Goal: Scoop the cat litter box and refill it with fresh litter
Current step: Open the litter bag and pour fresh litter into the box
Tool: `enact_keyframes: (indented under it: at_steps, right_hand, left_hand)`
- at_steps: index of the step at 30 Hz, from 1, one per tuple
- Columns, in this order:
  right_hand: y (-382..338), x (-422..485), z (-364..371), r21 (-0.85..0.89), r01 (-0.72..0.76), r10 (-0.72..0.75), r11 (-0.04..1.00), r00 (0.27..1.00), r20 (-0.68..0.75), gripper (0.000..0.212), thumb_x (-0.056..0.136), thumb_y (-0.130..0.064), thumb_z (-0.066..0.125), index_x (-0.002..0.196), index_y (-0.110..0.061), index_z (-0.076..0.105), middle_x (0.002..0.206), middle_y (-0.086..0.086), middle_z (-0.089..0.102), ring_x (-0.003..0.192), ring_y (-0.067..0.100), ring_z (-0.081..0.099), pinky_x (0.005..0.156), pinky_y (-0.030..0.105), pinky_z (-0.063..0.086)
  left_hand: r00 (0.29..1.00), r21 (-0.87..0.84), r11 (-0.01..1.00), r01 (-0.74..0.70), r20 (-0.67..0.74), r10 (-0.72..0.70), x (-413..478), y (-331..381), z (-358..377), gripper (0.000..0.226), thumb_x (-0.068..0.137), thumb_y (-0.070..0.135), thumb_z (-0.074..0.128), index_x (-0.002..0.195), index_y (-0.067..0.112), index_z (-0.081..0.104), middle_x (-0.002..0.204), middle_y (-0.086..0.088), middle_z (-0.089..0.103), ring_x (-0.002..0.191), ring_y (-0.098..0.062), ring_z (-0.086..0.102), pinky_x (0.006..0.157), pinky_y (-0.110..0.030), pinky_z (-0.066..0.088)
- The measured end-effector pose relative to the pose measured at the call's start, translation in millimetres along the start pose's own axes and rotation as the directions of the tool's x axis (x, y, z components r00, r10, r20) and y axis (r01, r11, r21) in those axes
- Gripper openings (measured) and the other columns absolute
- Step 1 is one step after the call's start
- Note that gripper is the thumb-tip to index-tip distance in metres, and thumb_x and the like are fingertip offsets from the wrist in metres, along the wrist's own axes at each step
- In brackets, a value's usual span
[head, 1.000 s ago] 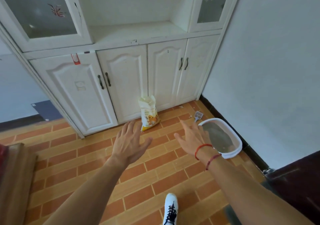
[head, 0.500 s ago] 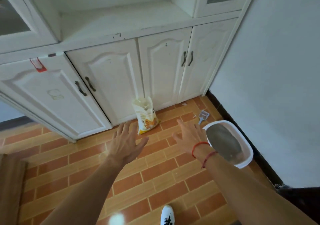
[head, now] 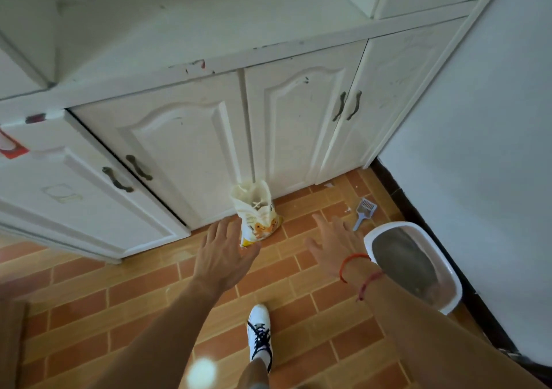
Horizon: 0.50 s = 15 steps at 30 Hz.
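Fingers (head: 222,228) of left hand (head: 222,257) spread wide, palm down, holding nothing; fingertips just short of the lower edge of the litter bag. Fingers (head: 324,224) of right hand (head: 336,246) likewise splayed and empty, extended over the floor between bag and litter box. Two thin red cord bracelets (head: 357,264) around the right wrist. Both bare forearms reaching forward from the lower edge of the view.

Open-topped cream and yellow plastic litter bag with an orange cat print (head: 258,213), upright on the floor, standing close against the base of the cabinet. Small light-blue slotted plastic litter scoop (head: 363,211), lying flat on the floor to the right of the bag, handle pointing toward the viewer, just beyond the far rim of the box. White oval plastic litter box (head: 430,240) holding grey litter (head: 404,261), on the floor close beside the dark skirting of the right wall, partly covered by the right forearm.

White lace-up sneaker with dark laces (head: 260,330), planted on the floor between the two arms. Orange and tan brick-pattern tiled floor (head: 298,287) throughout. White panelled wooden cabinet with dark curved handles (head: 185,149) across the background, doors closed, shelf ledge above. Plain pale wall (head: 478,119) at right.
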State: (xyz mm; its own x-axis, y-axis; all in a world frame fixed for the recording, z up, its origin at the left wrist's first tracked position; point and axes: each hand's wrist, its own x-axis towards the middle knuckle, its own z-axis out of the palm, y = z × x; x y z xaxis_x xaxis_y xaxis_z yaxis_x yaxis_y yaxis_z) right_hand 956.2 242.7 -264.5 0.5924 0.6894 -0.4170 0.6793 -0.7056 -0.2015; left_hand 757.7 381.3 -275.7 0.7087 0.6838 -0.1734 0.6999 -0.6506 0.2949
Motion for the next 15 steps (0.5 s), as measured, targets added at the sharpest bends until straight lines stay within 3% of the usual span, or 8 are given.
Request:
enact_keyframes:
  at_steps: [7, 15]
  right_hand:
    - [-17, 84, 5, 0.019, -0.038, 0.038, 0.999, 0.998, 0.040, 0.064, 0.090, -0.054, 0.040, 0.146, -0.025, 0.029, 0.140, 0.011, 0.043, 0.125, 0.034, 0.043, 0.101, 0.050, 0.038]
    - [-26, 148, 5, 0.150, -0.021, 0.008, 0.988, 0.996, 0.089, 0.064, 0.089, -0.055, 0.043, 0.144, -0.026, 0.029, 0.136, 0.012, 0.046, 0.123, 0.033, 0.046, 0.099, 0.046, 0.040]
  left_hand:
    - [0.999, -0.060, 0.998, 0.017, 0.048, -0.014, 79, -27, 30, 0.076, 0.083, 0.066, 0.039, 0.134, 0.010, 0.052, 0.134, -0.012, 0.055, 0.123, -0.034, 0.050, 0.096, -0.049, 0.047]
    - [0.987, -0.112, 0.986, 0.122, 0.120, -0.109, 120, -29, 47, 0.088, 0.081, 0.071, 0.026, 0.140, 0.009, 0.046, 0.142, -0.009, 0.048, 0.133, -0.028, 0.041, 0.100, -0.044, 0.043]
